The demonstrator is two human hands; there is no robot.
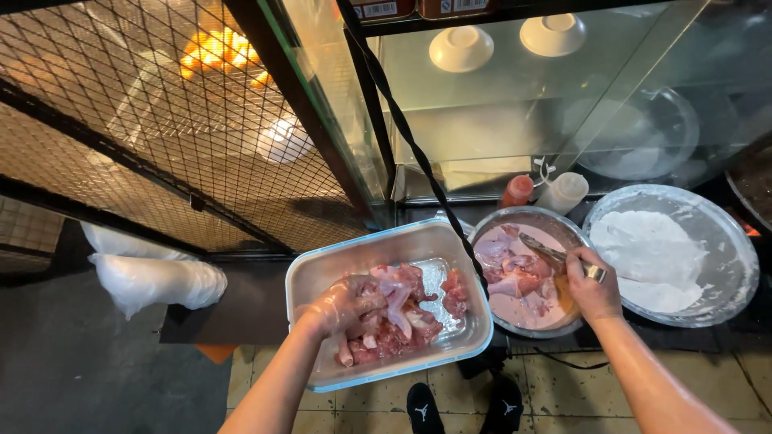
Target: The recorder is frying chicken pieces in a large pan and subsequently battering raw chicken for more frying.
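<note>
Raw pink chicken pieces [402,317] heaped in a clear rectangular plastic tub with blue rim [322,277], directly under the gloved left hand [342,305], closed around several pieces. To the right, just beside the tub: round metal bowl of pale pink marinade [555,317]. Right hand [593,291] gripping metal tongs [555,255], angled up-left over the bowl.

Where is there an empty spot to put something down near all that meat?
The dark counter strip between the white plastic bag and the rectangular tub is bare. To the right it is crowded: the tub of raw meat, the metal bowl and the flour pan sit edge to edge, with squeeze bottles behind. The left hand and right hand fill the rest.
</note>
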